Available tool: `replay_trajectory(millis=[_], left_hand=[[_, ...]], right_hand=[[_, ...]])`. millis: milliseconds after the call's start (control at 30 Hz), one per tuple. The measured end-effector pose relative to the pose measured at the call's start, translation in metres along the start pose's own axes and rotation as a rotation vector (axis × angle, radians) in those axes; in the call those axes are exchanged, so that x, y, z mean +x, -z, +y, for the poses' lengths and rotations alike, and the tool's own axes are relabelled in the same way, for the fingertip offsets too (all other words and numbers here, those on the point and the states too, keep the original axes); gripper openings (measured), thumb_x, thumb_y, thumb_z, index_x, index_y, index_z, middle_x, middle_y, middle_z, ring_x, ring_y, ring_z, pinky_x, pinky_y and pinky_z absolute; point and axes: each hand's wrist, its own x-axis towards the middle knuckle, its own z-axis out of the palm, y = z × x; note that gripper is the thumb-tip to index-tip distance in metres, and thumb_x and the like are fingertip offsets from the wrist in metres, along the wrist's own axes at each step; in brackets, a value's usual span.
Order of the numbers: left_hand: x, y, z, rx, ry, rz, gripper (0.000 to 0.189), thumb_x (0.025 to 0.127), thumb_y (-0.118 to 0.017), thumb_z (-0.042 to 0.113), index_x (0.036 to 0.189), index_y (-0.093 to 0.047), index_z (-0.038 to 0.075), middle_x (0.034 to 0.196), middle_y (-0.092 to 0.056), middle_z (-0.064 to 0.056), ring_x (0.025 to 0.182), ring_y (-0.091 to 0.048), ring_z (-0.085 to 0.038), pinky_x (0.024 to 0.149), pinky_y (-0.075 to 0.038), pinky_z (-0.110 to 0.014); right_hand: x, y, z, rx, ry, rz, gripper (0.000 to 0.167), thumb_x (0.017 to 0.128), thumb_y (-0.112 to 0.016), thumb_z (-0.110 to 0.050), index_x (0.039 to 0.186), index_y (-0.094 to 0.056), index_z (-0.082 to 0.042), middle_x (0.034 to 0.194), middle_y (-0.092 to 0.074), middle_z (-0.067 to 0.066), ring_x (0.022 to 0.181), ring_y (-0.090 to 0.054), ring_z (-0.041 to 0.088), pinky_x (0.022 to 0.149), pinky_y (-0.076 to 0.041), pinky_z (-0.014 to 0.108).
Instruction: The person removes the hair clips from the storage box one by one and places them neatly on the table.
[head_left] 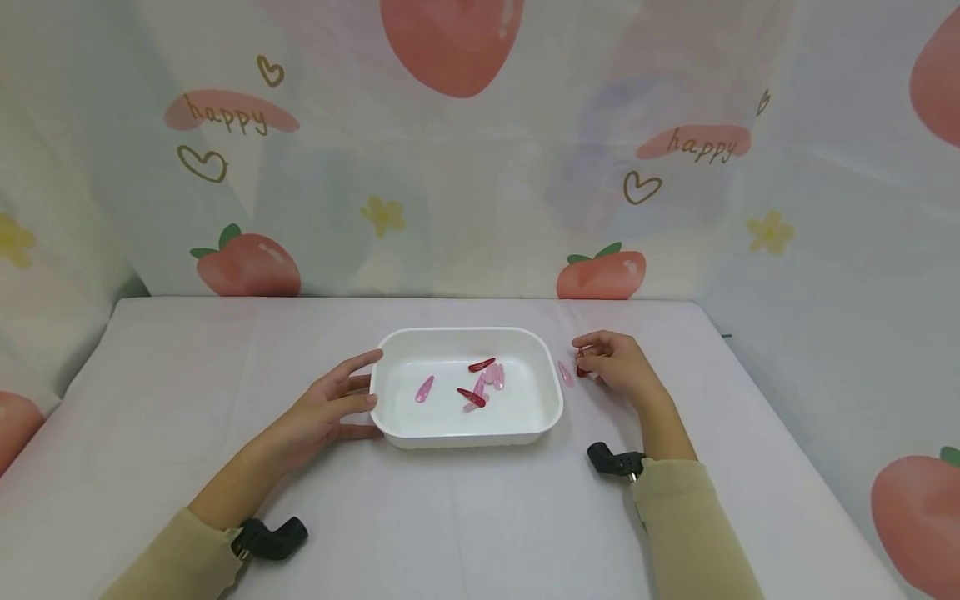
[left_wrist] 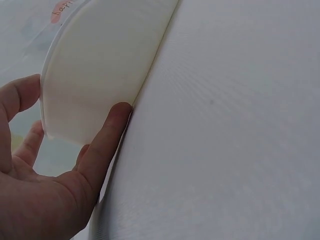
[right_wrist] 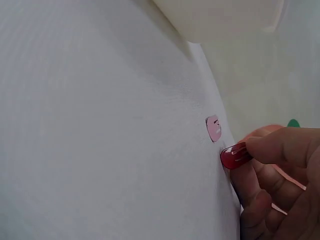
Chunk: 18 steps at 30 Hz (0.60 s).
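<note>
A white plastic tray [head_left: 405,425] stands mid-table, with several pink and red snap hair clips lying in it. Fingers spread, my left hand [head_left: 330,408] touches the tray's left end; in the left wrist view its fingertips [left_wrist: 120,111] rest against the outer wall. To the right of the tray, my right hand [head_left: 618,367] pinches a red hair clip [right_wrist: 235,156] between thumb and finger, close over the table. A pink hair clip [head_left: 566,374] lies on the table between that hand and the tray.
White cloth covers the table [head_left: 510,517]. Behind it and at both sides hangs a printed curtain [head_left: 480,208] with peaches and flowers. A black wrist mount [head_left: 615,460] sits at the right cuff, another black mount [head_left: 273,539] at the left.
</note>
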Motion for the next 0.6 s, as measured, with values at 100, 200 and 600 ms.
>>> replay_trajectory(millis=[100, 200, 600], left_hand=[[-0.0006, -0.0002, -0.0007, -0.002, 0.002, -0.002, 0.069, 0.099, -0.06, 0.011, 0.158, -0.026, 0.022, 0.157, -0.029, -0.02, 0.132, -0.047, -0.039, 0.093, -0.055, -0.053], [0.0, 0.0001, -0.0009, 0.0, 0.002, -0.003, 0.068, 0.1, -0.058, 0.009, 0.158, -0.027, 0.023, 0.157, -0.028, -0.019, 0.131, -0.048, -0.038, 0.093, -0.055, -0.053], [0.0, -0.0001, -0.0009, -0.012, 0.004, -0.01, 0.068, 0.1, -0.058, 0.009, 0.158, -0.026, 0.023, 0.157, -0.028, -0.019, 0.131, -0.048, -0.037, 0.094, -0.054, -0.053]], right_hand=[[-0.002, -0.0007, -0.0008, -0.038, 0.002, -0.011, 0.031, 0.095, -0.063, -0.011, 0.125, -0.064, -0.004, 0.105, -0.068, 0.015, 0.089, -0.062, 0.025, 0.073, -0.05, 0.027], [-0.0021, -0.0016, -0.0022, -0.062, -0.008, -0.02, 0.031, 0.095, -0.063, -0.01, 0.125, -0.065, -0.004, 0.104, -0.068, 0.015, 0.089, -0.061, 0.025, 0.076, -0.049, 0.027], [-0.0018, -0.0038, -0.0063, -0.115, -0.015, 0.002, 0.037, 0.094, -0.066, -0.011, 0.131, -0.061, -0.008, 0.11, -0.063, 0.014, 0.093, -0.061, 0.026, 0.075, -0.051, 0.028]])
